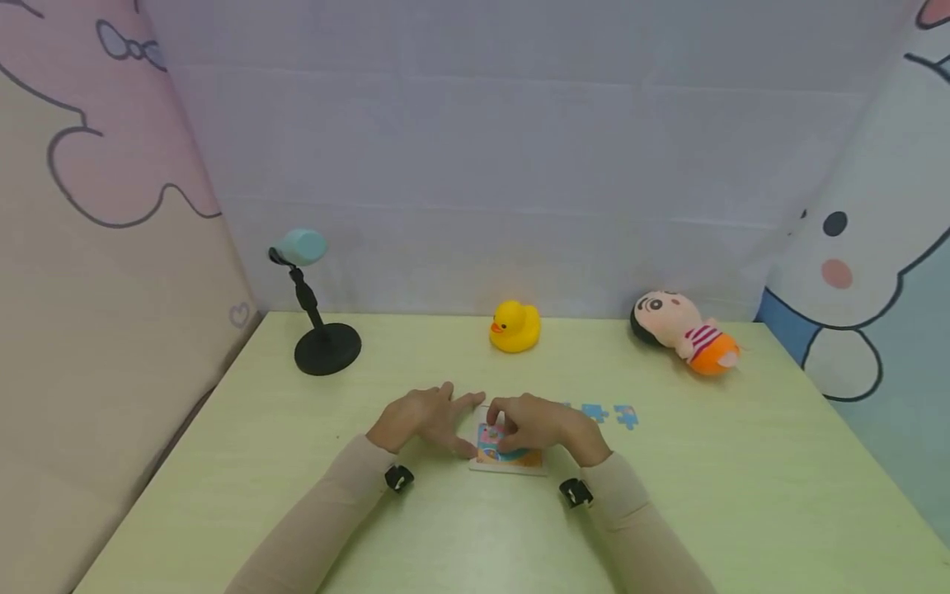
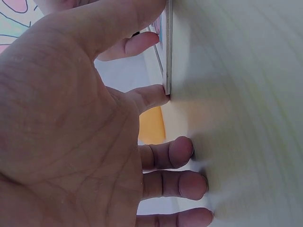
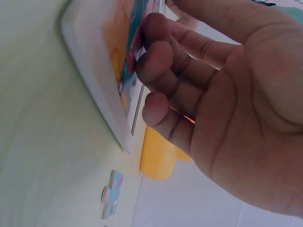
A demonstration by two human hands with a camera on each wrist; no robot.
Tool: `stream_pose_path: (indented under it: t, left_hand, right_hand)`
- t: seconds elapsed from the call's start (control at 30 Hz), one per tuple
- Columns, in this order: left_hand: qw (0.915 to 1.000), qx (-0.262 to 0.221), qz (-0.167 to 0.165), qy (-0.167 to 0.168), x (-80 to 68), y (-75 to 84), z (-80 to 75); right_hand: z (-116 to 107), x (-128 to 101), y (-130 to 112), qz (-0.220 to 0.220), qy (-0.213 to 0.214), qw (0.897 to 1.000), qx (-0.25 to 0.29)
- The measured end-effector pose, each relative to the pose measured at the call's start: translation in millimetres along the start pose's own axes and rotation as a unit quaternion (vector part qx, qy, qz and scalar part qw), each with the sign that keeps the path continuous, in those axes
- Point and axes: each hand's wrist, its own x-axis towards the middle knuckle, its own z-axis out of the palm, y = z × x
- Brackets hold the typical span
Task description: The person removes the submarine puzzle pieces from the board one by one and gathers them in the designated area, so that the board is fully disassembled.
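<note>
- My left hand [image 1: 433,419], fingers spread, touches the left edge of the jigsaw tray [image 1: 510,471].
- My right hand [image 1: 540,422] curls over the tray; pinching or not, I cannot tell.
- That hand partly hides one loose jigsaw piece [image 1: 567,404].

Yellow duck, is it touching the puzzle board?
Apart. The head view shows it: the yellow duck sits farther back, with a strip of bare table between it and the puzzle board.

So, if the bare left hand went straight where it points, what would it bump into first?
The left hand would probably meet the flat white-framed cartoon puzzle board first; it seems to touch its edge, though depth is unclear.
</note>
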Motion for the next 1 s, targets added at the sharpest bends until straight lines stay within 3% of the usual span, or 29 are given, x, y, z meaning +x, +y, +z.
stream_pose_path:
  t: [0.53, 1.0]
  left_hand:
    - [0.9999, -0.010, -0.004, 0.003, -4.6, 2.3, -0.6]
    - [0.9998, 0.011, -0.014, 0.008, -5.1, 5.7, 0.7]
  right_hand:
    - [8.2, 3.3, -5.9, 0.014, 0.022, 0.999, -0.021]
    - [6.4, 2.8, -3.1, -0.047, 0.036, 0.998, -0.020]
